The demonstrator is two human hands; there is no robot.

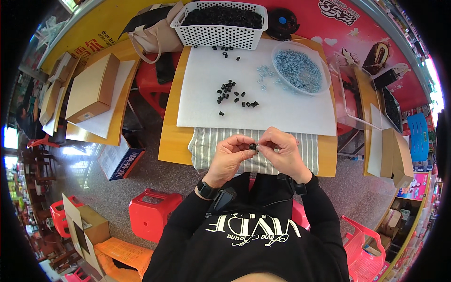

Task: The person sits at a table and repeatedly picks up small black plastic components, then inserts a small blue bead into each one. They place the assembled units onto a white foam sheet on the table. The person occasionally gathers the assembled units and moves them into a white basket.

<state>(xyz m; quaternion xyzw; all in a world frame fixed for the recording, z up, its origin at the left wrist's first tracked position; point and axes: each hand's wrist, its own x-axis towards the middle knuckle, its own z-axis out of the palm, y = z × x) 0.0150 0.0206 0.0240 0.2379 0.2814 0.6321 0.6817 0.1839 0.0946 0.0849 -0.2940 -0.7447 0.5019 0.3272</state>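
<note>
Over the near edge of the table, my left hand [228,157] pinches a small black plastic part [253,146] between thumb and fingers. My right hand [282,152] meets it there, fingertips pressed together against the part's right side; anything tiny between them is too small to make out. Beneath both hands lies a grey-and-white striped cloth [204,143]. Farther off, a loose group of similar black parts [227,88] is scattered on a white foam sheet [202,89]. Small pale-blue clear pieces [265,73] lie beside a round clear tub [311,93] full of them.
A white perforated basket [218,37] heaped with black parts stands at the table's far edge. Beside it are a beige bag [164,35] and a black fan-like round object [283,23]. Cardboard boxes [94,89] sit on the left table. Red stools [152,214] stand on the floor.
</note>
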